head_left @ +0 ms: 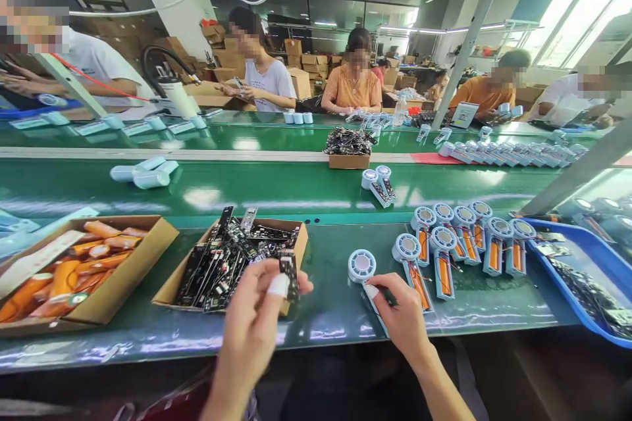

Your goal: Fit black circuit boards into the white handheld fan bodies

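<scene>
Between the fingers and thumb of my left hand [261, 306] is a small black circuit board [289, 275], held upright just right of a cardboard box [165, 286] full of similar boards. My right hand [397, 312] is closed at the neck of a light blue fan housing [362, 266] lying on the green bench. Its fingers pinch something at the housing's handle, too small to make out, and they hide much of that handle. To the right lie several fan housings [444, 256] with orange batteries in their handles.
A box of orange batteries [133, 289] stands at the left and a blue tray [567, 306] at the right. Beyond are a green conveyor [257, 187], a box of black parts [349, 161] and several seated people.
</scene>
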Available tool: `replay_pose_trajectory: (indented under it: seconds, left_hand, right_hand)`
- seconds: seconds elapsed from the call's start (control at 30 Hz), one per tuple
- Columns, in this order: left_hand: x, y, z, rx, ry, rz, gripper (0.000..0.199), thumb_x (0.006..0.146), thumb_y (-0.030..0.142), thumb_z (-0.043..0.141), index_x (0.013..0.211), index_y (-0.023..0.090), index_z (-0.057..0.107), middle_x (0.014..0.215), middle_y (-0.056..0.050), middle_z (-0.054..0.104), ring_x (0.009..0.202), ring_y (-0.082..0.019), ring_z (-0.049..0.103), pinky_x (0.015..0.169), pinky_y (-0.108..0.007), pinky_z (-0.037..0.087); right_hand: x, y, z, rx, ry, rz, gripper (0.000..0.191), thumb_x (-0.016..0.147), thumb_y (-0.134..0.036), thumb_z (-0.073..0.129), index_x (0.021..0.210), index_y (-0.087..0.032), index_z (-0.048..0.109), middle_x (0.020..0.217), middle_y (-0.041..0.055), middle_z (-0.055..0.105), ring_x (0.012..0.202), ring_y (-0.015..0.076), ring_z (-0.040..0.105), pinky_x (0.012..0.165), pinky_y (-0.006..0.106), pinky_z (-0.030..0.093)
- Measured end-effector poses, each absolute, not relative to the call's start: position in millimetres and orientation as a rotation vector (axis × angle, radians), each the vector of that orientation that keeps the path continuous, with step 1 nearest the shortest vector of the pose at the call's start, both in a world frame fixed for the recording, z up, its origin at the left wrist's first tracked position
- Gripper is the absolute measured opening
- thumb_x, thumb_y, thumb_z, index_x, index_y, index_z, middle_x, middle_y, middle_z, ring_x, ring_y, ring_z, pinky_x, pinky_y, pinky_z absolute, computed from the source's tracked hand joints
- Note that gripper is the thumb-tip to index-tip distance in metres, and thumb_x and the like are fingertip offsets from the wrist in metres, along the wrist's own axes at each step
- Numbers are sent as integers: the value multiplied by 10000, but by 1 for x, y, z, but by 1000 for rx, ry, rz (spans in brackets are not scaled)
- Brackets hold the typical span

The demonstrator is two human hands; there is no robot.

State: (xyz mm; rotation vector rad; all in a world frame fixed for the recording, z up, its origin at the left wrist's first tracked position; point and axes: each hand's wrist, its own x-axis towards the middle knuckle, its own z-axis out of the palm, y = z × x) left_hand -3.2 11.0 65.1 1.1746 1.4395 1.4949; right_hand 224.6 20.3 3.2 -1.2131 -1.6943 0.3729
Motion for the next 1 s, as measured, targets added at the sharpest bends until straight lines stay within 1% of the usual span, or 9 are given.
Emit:
replay_pose_trajectory:
  seconds: [0.1, 0.2, 0.3, 0.4, 0.53, 0.63, 0.77, 0.9, 1.0]
  left_hand:
    - [37, -8, 33, 783, 1182, 1617, 291, 853, 451, 634, 1023, 230, 551, 790, -4, 697, 641, -155, 614, 681, -296, 520]
    - [57, -12, 9, 622, 1040, 1526, 400, 846, 558, 608, 1020, 199, 586, 714, -5, 627, 614, -150, 553, 596, -269, 459]
    - [60, -8, -1, 789, 1085, 1349, 449, 811, 603, 638, 975, 186, 614, 653, 35, 522, 564, -121, 448, 547, -241, 383]
    - [58, 2, 2, 1082, 1235, 1164, 399, 833, 587, 609, 811, 188, 600, 613, 62, 425, 546, -108, 362, 529, -232, 316]
    - [56, 20, 9, 1344, 1337, 969, 410, 839, 563, 563, 670, 190, 560, 596, 48, 441, 589, -131, 388, 548, -242, 307]
    - [54, 27, 11, 1384, 1314, 906, 382, 843, 517, 549, 664, 183, 595, 635, 12, 561, 647, -161, 481, 609, -261, 376]
    - [53, 26, 11, 1357, 1308, 940, 348, 857, 464, 546, 697, 177, 660, 705, -21, 654, 743, -201, 577, 721, -292, 443]
    - [56, 21, 11, 1301, 1306, 981, 319, 854, 447, 556, 755, 179, 698, 604, 1, 599, 718, -209, 596, 700, -292, 467]
    - [59, 18, 9, 1305, 1308, 1035, 292, 831, 431, 575, 810, 175, 715, 708, -19, 667, 743, -205, 602, 712, -291, 476]
  right_hand:
    - [222, 21, 7, -1144, -1763, 361, 175, 933, -116, 562, 958, -214, 704, 859, 43, 732, 782, 179, 673, 686, 270, 556]
    - [221, 23, 9, -1052, -1884, 373, 263, 933, -67, 528, 1051, -220, 707, 949, 62, 742, 859, 197, 657, 745, 305, 563]
    - [222, 25, 9, -1033, -1936, 438, 369, 916, -39, 512, 1192, -235, 659, 936, 53, 744, 871, 205, 649, 756, 325, 571]
    - [223, 25, 7, -1065, -1974, 459, 516, 891, -9, 482, 1339, -251, 564, 952, 48, 746, 918, 212, 656, 791, 343, 578]
    - [220, 22, 7, -1070, -2105, 270, 573, 921, -17, 441, 1446, -246, 459, 991, 66, 747, 927, 227, 654, 790, 364, 572]
    - [216, 19, 10, -1077, -2172, 161, 585, 946, -28, 427, 1498, -216, 377, 1010, 82, 747, 908, 231, 660, 770, 364, 568]
    - [216, 19, 14, -1126, -2202, 203, 517, 954, -42, 441, 1442, -210, 439, 1072, 81, 744, 914, 236, 651, 776, 376, 569]
    - [219, 21, 14, -1150, -2188, 268, 307, 968, -71, 474, 1182, -214, 641, 1060, 87, 734, 884, 231, 624, 772, 383, 556]
    - [221, 20, 10, -1142, -2101, 375, 245, 969, -83, 505, 1063, -222, 683, 1004, 63, 738, 862, 217, 606, 749, 355, 546]
